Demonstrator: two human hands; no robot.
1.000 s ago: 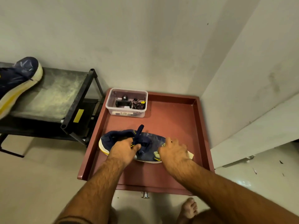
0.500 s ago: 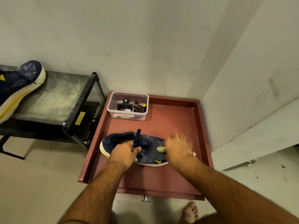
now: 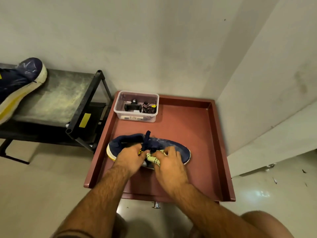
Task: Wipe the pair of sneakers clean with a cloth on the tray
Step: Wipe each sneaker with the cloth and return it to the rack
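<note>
A navy sneaker (image 3: 173,146) with a white and yellow sole lies on its side on the red-brown tray (image 3: 192,127), toe to the right. My left hand (image 3: 131,158) grips it at the tongue and laces. My right hand (image 3: 169,162) holds a pale striped cloth (image 3: 153,159) bunched against the middle of the shoe. Most of the cloth is hidden under my fingers. The second navy sneaker (image 3: 18,83) rests on the dark shelf rack (image 3: 58,100) at the far left.
A clear plastic box (image 3: 136,106) with a small black device and cables stands in the tray's back left corner. The rack's black frame (image 3: 84,110) touches the tray's left side. Walls close in behind and to the right. My knee (image 3: 264,224) shows at bottom right.
My right hand slid left with the cloth from the toe end toward the laces, uncovering the toe. The left hand stayed on the tongue. The view tilted slightly.
</note>
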